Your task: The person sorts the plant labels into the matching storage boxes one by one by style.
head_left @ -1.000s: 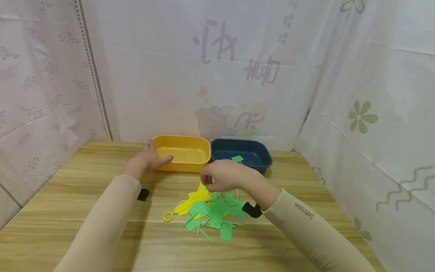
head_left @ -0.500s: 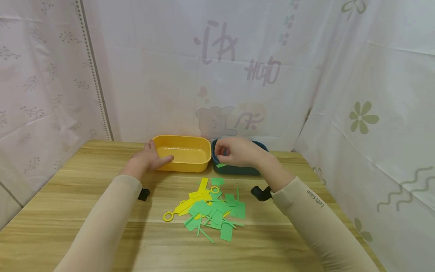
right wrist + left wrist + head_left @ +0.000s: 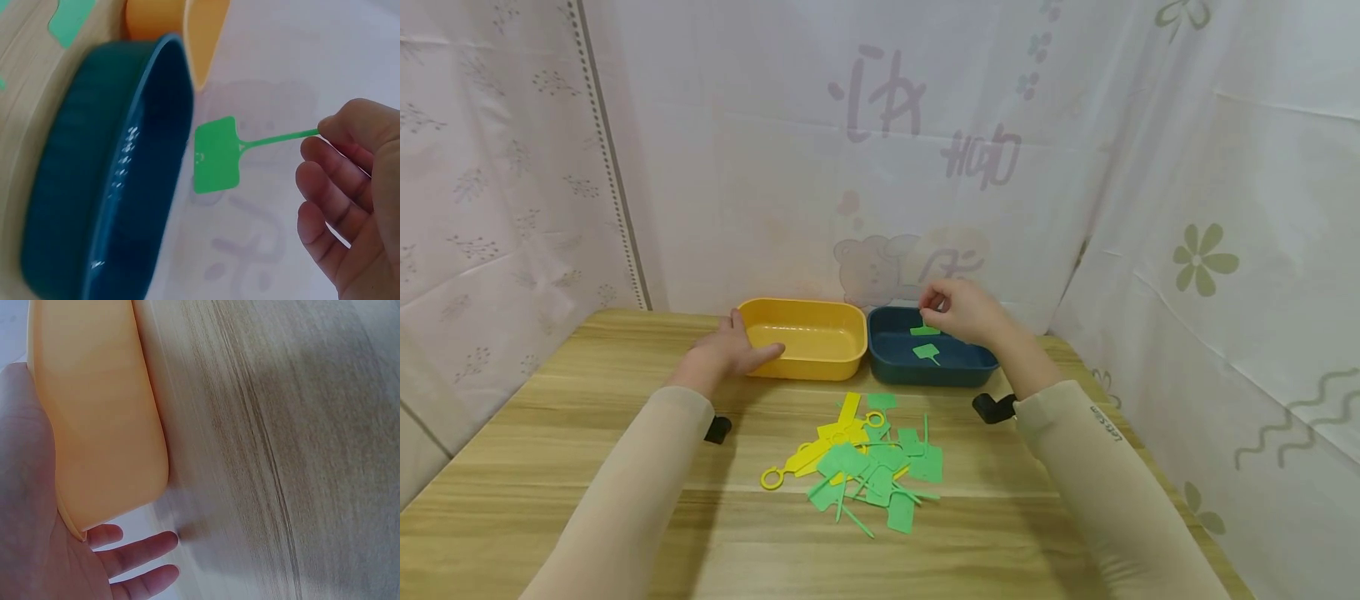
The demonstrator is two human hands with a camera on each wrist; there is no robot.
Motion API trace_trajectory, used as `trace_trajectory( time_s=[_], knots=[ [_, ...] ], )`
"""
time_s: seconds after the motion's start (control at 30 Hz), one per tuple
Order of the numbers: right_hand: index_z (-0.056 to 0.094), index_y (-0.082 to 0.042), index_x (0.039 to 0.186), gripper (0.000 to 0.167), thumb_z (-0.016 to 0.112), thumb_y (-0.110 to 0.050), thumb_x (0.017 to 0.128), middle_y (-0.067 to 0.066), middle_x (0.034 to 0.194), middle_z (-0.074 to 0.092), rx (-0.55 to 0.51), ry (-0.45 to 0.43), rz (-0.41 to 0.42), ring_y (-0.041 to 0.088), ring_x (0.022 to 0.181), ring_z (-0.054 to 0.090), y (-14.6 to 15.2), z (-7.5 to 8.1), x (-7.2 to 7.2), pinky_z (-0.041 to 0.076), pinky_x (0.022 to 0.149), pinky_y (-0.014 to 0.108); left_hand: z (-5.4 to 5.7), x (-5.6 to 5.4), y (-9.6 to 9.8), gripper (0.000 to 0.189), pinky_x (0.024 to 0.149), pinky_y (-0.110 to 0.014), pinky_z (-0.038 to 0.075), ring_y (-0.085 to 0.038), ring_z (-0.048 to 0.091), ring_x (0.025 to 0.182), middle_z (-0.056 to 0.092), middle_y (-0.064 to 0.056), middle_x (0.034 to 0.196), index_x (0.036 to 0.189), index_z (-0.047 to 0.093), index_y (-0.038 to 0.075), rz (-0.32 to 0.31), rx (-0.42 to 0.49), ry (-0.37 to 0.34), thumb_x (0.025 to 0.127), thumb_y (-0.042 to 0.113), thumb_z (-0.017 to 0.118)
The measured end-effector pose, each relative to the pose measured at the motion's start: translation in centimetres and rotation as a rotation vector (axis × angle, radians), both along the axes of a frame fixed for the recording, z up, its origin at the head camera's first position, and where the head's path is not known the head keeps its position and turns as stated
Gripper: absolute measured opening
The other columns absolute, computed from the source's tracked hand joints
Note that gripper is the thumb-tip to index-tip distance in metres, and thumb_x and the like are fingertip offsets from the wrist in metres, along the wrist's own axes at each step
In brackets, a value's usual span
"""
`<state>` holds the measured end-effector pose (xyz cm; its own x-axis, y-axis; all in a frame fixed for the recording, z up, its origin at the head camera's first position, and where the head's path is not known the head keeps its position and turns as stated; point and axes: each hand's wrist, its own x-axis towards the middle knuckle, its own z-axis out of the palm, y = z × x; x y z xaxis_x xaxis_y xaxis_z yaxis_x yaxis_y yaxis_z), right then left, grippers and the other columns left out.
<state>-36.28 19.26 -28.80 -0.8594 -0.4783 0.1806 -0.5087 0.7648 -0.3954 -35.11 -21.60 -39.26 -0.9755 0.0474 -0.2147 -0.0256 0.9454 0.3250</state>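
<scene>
My right hand [image 3: 964, 310] pinches the thin stem of a green plant tag [image 3: 216, 156] between thumb and forefinger. The tag's flat head hangs down over the dark blue box [image 3: 928, 375]. Another green tag [image 3: 926, 352] lies inside that box. My left hand [image 3: 722, 348] rests at the left end of the yellow box [image 3: 805, 368], its thumb along the front rim and its fingers extended by the outer side. In the left wrist view, three fingertips [image 3: 164, 540] show past the yellow wall.
A loose pile of green plant tags [image 3: 880, 483] and yellow ring-ended tags [image 3: 805, 454] lies on the wooden table [image 3: 775, 550] in front of the boxes. The boxes stand side by side near the back edge. Printed curtains [image 3: 737, 167] hang behind and at both sides.
My right hand has moved from the pile up and right to above the blue box, carrying a green plant tag. The left hand has stayed at the yellow box.
</scene>
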Motion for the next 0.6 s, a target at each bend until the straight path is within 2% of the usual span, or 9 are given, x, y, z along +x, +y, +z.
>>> trace_trajectory(
  time_s=[0.2,0.4,0.6],
  knots=[
    [0.074,-0.008,0.115,0.014,0.068,-0.018,0.106,0.013,0.110,0.077,0.002,-0.020,-0.056,0.026,0.091,0.070,1.9,-1.8,-1.5,0.059,0.088,0.048,-0.1,-0.1,0.1,0.132,0.125,-0.075,0.032,-0.070,0.031,0.153,-0.006,-0.038,0.179,0.168,-0.016,-0.012,0.002,-0.007,0.010,0.100,0.088,0.037],
    [0.073,-0.005,0.116,0.015,0.068,-0.015,0.106,0.014,0.110,0.077,0.007,-0.052,-0.097,0.029,0.098,0.071,3.3,-3.5,-2.3,0.059,0.093,0.051,0.0,0.1,0.1,0.132,0.125,-0.074,0.033,-0.070,0.032,0.152,-0.005,-0.038,0.179,0.168,-0.016,-0.012,0.005,-0.014,0.007,0.099,0.089,0.036],
    [0.072,-0.007,0.119,0.017,0.068,-0.019,0.107,0.015,0.114,0.076,0.014,-0.066,-0.153,0.031,0.101,0.071,4.2,-4.1,-2.5,0.058,0.094,0.050,-0.1,0.0,0.1,0.133,0.125,-0.074,0.034,-0.069,0.035,0.151,-0.003,-0.038,0.179,0.168,-0.015,-0.012,0.004,-0.018,0.014,0.099,0.090,0.036]
  ],
)
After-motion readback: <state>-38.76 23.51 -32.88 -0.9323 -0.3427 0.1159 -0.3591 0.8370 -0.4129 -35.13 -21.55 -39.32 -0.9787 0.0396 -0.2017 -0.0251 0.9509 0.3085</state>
